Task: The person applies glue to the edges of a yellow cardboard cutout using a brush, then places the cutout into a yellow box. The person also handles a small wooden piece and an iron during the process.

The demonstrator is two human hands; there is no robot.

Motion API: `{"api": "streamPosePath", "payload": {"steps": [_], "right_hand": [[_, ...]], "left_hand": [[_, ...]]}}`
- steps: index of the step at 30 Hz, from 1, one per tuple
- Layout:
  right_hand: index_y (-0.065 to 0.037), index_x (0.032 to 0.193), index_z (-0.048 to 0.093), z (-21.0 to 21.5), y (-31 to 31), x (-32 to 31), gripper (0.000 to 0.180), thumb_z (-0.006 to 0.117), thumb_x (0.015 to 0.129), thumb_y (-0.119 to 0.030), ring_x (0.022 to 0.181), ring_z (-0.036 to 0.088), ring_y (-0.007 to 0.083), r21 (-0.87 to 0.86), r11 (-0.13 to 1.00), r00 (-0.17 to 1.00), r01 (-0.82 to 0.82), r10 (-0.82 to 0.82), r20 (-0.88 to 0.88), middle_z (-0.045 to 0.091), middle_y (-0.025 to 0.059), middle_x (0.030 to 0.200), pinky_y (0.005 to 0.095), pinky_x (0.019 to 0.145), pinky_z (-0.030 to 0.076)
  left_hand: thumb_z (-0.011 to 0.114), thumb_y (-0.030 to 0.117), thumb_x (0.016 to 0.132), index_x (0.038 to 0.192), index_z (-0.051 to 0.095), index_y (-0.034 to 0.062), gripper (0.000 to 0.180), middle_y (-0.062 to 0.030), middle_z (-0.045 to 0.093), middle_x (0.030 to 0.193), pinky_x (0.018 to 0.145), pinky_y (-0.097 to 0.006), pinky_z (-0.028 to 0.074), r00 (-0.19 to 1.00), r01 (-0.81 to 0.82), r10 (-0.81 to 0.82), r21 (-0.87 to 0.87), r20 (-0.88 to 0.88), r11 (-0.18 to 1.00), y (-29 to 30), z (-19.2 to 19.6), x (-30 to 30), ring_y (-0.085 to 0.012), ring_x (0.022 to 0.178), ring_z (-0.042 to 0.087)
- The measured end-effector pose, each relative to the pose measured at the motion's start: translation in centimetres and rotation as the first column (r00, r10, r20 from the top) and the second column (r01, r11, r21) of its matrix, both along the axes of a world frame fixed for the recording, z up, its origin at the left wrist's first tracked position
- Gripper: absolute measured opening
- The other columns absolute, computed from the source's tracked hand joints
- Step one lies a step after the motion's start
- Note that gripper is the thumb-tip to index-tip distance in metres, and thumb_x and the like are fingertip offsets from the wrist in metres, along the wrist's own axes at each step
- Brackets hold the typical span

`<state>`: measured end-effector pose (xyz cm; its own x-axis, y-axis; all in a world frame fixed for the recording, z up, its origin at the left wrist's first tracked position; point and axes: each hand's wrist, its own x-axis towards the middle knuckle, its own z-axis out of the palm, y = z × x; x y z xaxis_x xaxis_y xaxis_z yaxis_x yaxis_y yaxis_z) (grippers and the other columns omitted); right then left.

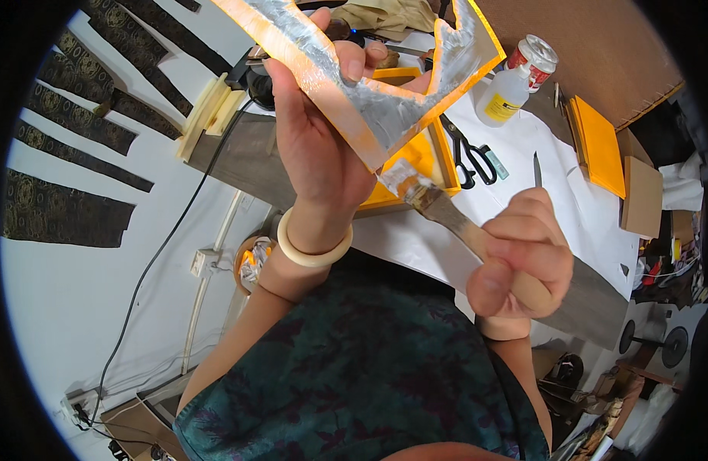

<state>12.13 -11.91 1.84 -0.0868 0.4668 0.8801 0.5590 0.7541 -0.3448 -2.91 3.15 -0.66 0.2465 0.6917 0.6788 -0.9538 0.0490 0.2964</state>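
My left hand point(315, 154) holds up a V-shaped piece with orange edges point(381, 119). Grey, wet-looking smears cover much of its face, with a whitish film along the orange border. The fingers wrap behind and over its inner edge. In my right hand point(527, 253) is a flat brush with a wooden handle point(455, 219), gripped in a closed fist. Its whitish bristles are at the piece's lower corner; whether they touch cannot be made out. A pointed dark blade point(537, 169) shows just beyond my right hand; whether the hand holds it is unclear.
White paper covers the table point(577, 223). On it are an orange frame point(448, 165), black-handled scissors point(469, 157), a clear bottle with a yellow label point(501, 98) and a can point(537, 55). Orange panels point(597, 146) lean at right. A black cable point(173, 219) hangs at left.
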Motion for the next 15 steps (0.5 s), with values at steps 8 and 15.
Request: {"api": "streamPosePath", "payload": {"steps": [8,15], "right_hand": [[-0.001,0.096,0.054,-1.1,0.3,0.5,0.023,0.064,0.097,-0.022,0.060,0.052,0.0219,0.081,0.997,0.997,0.001,0.005,-0.081,0.060,0.0107,0.071,0.0383,0.062,0.041],[-0.002,0.102,0.058,-1.8,0.9,2.1,0.019,0.069,0.087,-0.008,0.062,0.056,0.0241,0.100,0.995,0.996,0.004,0.005,-0.089,0.067,0.0129,0.080,0.0373,0.063,0.045]], "left_hand": [[0.028,0.047,0.110,0.152,0.030,0.0069,0.058,-0.0060,0.050,0.104,0.105,-0.052,0.042,1.000,-0.011,0.011,-0.034,-0.002,0.999,-0.1,0.2,0.1,-0.0284,0.120,0.040],[0.029,0.043,0.110,0.152,0.030,0.0053,0.056,-0.0074,0.051,0.102,0.106,-0.050,0.042,0.996,0.078,-0.075,-0.060,0.047,0.995,0.3,0.2,-0.2,-0.0277,0.121,0.039]]}}
